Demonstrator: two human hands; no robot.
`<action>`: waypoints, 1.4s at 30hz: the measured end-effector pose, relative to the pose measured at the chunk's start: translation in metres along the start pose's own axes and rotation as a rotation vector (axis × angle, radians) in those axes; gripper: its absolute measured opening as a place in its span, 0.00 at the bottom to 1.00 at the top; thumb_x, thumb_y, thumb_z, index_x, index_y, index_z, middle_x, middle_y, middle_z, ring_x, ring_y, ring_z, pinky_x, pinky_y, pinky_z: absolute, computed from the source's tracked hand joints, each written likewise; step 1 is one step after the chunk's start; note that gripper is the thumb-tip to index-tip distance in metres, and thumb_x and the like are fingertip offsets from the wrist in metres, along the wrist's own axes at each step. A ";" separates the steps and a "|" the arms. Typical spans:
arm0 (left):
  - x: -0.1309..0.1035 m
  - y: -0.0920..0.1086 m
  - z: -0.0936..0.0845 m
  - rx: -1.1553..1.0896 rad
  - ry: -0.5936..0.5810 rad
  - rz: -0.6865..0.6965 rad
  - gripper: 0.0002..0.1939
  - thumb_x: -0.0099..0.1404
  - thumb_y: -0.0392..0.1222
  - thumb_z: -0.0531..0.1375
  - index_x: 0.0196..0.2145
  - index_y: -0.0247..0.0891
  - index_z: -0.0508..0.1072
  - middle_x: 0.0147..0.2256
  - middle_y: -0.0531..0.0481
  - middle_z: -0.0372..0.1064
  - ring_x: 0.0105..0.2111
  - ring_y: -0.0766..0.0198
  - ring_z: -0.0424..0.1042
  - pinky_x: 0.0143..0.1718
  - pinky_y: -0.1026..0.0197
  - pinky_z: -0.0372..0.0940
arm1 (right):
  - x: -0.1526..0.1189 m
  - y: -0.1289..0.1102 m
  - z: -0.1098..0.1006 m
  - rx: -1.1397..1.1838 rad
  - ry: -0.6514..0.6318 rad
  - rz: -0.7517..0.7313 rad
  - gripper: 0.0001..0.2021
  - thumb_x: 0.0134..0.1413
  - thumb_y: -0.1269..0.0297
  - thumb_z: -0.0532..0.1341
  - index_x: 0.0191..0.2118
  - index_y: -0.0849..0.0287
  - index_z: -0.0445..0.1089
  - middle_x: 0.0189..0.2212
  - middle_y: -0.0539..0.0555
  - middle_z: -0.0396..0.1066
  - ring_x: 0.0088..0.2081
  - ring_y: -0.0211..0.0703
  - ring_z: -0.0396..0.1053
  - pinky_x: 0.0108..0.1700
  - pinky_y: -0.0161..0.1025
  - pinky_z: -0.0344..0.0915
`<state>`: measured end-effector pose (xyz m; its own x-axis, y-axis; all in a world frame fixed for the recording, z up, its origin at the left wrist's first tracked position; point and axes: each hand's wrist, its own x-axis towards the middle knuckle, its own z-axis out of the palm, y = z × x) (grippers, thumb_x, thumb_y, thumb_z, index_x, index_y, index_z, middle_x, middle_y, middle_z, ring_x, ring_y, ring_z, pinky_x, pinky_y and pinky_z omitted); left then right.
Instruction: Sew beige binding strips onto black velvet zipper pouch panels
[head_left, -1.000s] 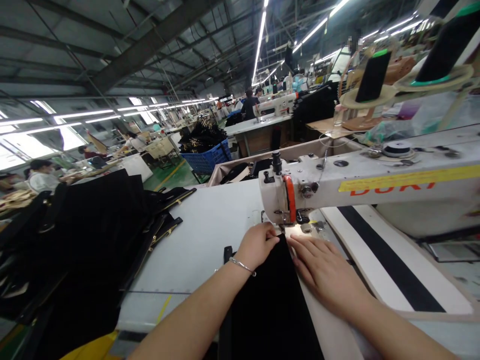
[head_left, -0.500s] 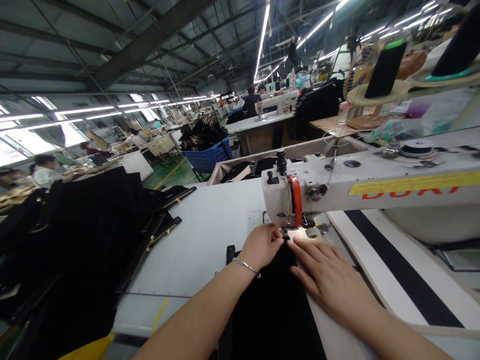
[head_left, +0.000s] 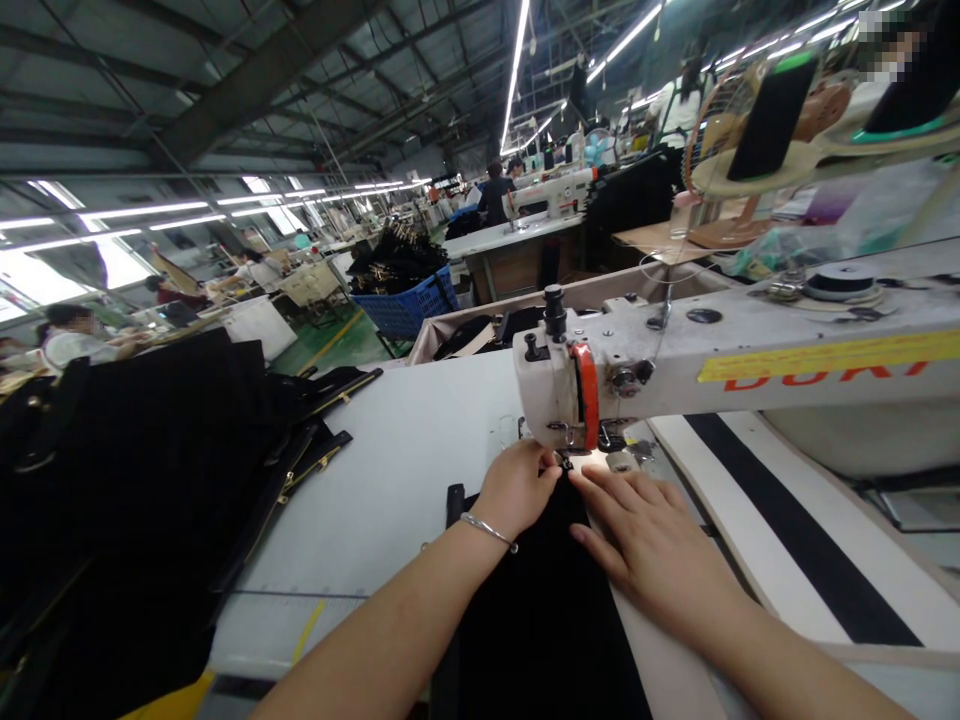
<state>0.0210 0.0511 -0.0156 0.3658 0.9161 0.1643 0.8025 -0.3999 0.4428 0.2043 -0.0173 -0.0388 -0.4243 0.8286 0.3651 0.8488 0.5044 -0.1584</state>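
A long black fabric piece [head_left: 547,600] lies on the sewing machine's bed, its far end right at the needle area. My left hand [head_left: 519,488], with a silver bangle on the wrist, pinches the fabric's far end just left of the presser foot [head_left: 566,464]. Flat along the fabric's right edge rests my right hand [head_left: 645,525], its fingers stretched toward the needle. Above both hands is the white sewing machine head [head_left: 551,385] with an orange-red guard, and a small lamp lights the spot below it. My fingers partly hide the stitching point.
A large heap of black fabric pieces with zippers [head_left: 142,470] covers the table's left side. A blue crate [head_left: 405,305] of black pieces stands beyond the table. Black thread cones [head_left: 772,120] rise at the right. Other people sit at work in the background.
The whole view has shifted slightly, so the scene sits a little further left and up. My hands keep nearly the same places on the fabric at the needle.
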 end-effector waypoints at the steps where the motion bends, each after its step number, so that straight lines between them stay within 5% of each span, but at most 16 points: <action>1: 0.001 0.000 0.000 0.005 0.001 0.000 0.05 0.63 0.36 0.56 0.30 0.37 0.71 0.32 0.48 0.73 0.33 0.59 0.71 0.36 0.60 0.64 | 0.000 0.000 0.000 -0.001 0.007 -0.004 0.25 0.63 0.49 0.51 0.62 0.53 0.57 0.54 0.56 0.64 0.50 0.54 0.62 0.48 0.53 0.58; 6: -0.005 0.005 -0.008 0.035 0.026 0.009 0.03 0.63 0.35 0.58 0.34 0.37 0.72 0.35 0.47 0.72 0.38 0.57 0.71 0.41 0.57 0.65 | 0.000 0.001 -0.001 0.004 -0.003 -0.014 0.26 0.63 0.49 0.51 0.62 0.53 0.56 0.55 0.56 0.64 0.51 0.54 0.61 0.48 0.53 0.58; 11: -0.040 0.012 -0.017 0.063 -0.066 0.288 0.10 0.66 0.35 0.57 0.46 0.37 0.70 0.50 0.47 0.68 0.53 0.58 0.65 0.59 0.53 0.58 | -0.004 0.002 -0.003 0.053 -0.012 -0.049 0.22 0.63 0.51 0.52 0.60 0.51 0.59 0.55 0.53 0.63 0.54 0.51 0.60 0.52 0.51 0.57; 14: -0.053 0.009 -0.014 0.073 -0.089 0.339 0.15 0.67 0.33 0.55 0.52 0.37 0.66 0.56 0.46 0.64 0.59 0.59 0.60 0.64 0.51 0.51 | -0.005 0.001 -0.002 0.047 0.010 -0.042 0.22 0.63 0.51 0.53 0.60 0.50 0.59 0.55 0.53 0.63 0.54 0.50 0.59 0.53 0.51 0.57; 28: -0.040 -0.004 -0.012 0.037 -0.084 0.357 0.14 0.68 0.32 0.52 0.50 0.37 0.69 0.55 0.44 0.65 0.59 0.60 0.60 0.65 0.48 0.52 | -0.009 -0.002 0.000 0.028 0.048 -0.032 0.22 0.61 0.55 0.54 0.58 0.55 0.62 0.54 0.56 0.65 0.53 0.52 0.62 0.53 0.53 0.62; 31: -0.066 0.010 -0.025 0.074 -0.167 0.384 0.16 0.69 0.41 0.55 0.54 0.38 0.67 0.57 0.43 0.63 0.61 0.57 0.59 0.65 0.44 0.50 | -0.032 -0.011 -0.008 0.026 0.069 -0.067 0.20 0.61 0.56 0.55 0.58 0.54 0.63 0.54 0.54 0.65 0.54 0.49 0.63 0.54 0.50 0.64; 34: -0.112 0.028 -0.030 0.110 -0.224 0.578 0.22 0.67 0.49 0.58 0.55 0.36 0.65 0.58 0.41 0.62 0.61 0.55 0.58 0.64 0.44 0.49 | -0.066 -0.024 -0.020 0.033 0.138 -0.161 0.22 0.59 0.57 0.57 0.58 0.56 0.63 0.55 0.53 0.66 0.54 0.46 0.64 0.52 0.44 0.68; 38: -0.159 0.036 -0.020 0.204 -0.050 0.790 0.13 0.68 0.37 0.56 0.49 0.33 0.70 0.51 0.44 0.71 0.59 0.58 0.62 0.65 0.46 0.47 | -0.102 -0.037 -0.035 0.000 0.168 -0.266 0.22 0.57 0.55 0.59 0.55 0.58 0.67 0.53 0.53 0.68 0.52 0.45 0.67 0.47 0.38 0.72; 42: -0.168 0.033 -0.012 0.199 0.006 0.801 0.14 0.68 0.40 0.57 0.48 0.32 0.71 0.50 0.42 0.71 0.58 0.54 0.63 0.63 0.44 0.50 | -0.115 -0.042 -0.041 -0.087 0.121 -0.357 0.20 0.59 0.54 0.56 0.54 0.55 0.68 0.53 0.51 0.68 0.51 0.46 0.68 0.44 0.38 0.73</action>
<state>-0.0195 -0.1161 -0.0181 0.8605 0.3510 0.3692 0.3684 -0.9293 0.0249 0.2302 -0.1434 -0.0369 -0.6618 0.5675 0.4898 0.6803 0.7292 0.0742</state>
